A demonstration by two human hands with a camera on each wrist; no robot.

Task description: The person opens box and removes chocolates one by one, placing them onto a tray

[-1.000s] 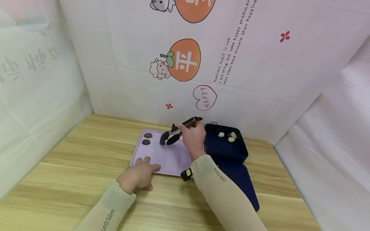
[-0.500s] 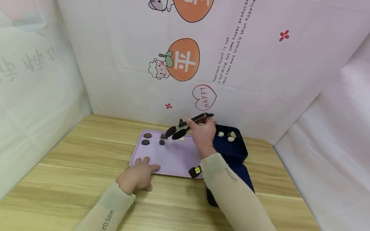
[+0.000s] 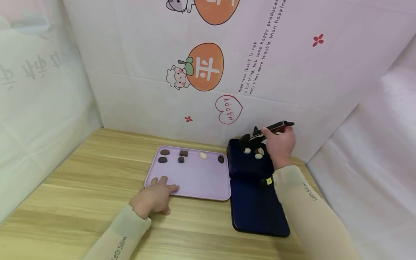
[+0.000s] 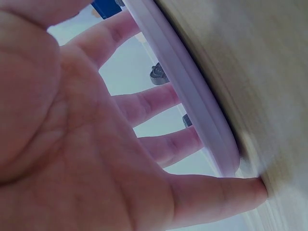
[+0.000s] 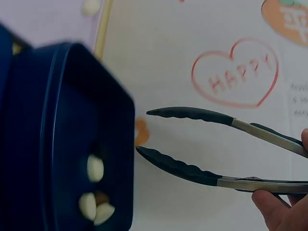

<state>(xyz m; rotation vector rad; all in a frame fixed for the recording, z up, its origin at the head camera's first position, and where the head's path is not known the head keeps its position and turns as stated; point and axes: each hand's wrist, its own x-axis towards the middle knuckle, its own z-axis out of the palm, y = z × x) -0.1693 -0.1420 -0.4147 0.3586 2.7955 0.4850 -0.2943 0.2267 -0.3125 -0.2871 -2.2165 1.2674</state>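
My left hand [image 3: 152, 196] lies with fingers spread over the near left rim of a lilac tray [image 3: 201, 184]. In the left wrist view its straight fingers reach across the tray's edge [image 4: 192, 96]. My right hand [image 3: 281, 144] grips metal tongs with black tips [image 3: 246, 141], held over a navy box [image 3: 248, 167]. The right wrist view has the tongs [image 5: 250, 184] spread apart with nothing between their tips. Inside the box are several chocolate-like pieces, white ones [image 5: 95, 168] and a brown one [image 5: 101, 198]. On the tray sit a brown square [image 3: 183, 153], a white piece [image 3: 203, 155] and several dark ones.
A flat navy lid [image 3: 260, 213] lies on the wooden table [image 3: 81, 180] in front of the box. The tray stands just left of the box. A white printed cloth wall [image 3: 136, 90] rises behind the table, and white cloth hangs at both sides.
My right hand has carried the tongs right, from over the tray to over the box, uncovering the pieces on the tray's right part. My left hand has stayed in place.
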